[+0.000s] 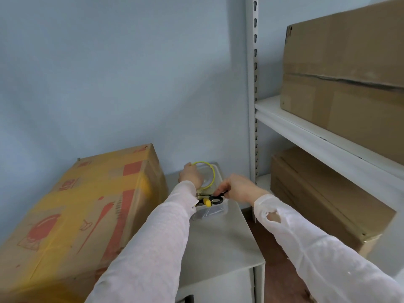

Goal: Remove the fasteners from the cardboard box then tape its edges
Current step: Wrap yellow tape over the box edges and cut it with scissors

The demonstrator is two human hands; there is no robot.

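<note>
Here, the cardboard box (83, 206) is seen at the lower left of the frame, lying on its long side, its upper face covered with yellow tape and red print. Its near end is cut off by the bottom edge. Against its right flank the top of a grey cabinet (220, 241) is shown.

At the centre of the frame a tape roll (211, 174) with a yellow rim is held by the left hand (190, 174), whose fingers are curled over the rim's far left side. Slightly lower and to the right, a black-handled tool (211, 200) with a yellow pivot (pliers or scissors, it cannot be told which) is pinched by one handle in the right hand (238, 189), the fingers folded close about it. The tool is over a clear plastic tray (213, 212) that rests on the cabinet top. The tray's left end and part of the box's right flank are hidden by the left sleeve (153, 237), which crosses in front of them.

The right of the frame is taken up by white shelving (317, 136), and its slotted upright (253, 84) stands just behind the right hand. A large brown carton (343, 68) is set on the upper shelf and a second carton (323, 193) beneath it. The upper left is filled by a pale blue wall (109, 73).
</note>
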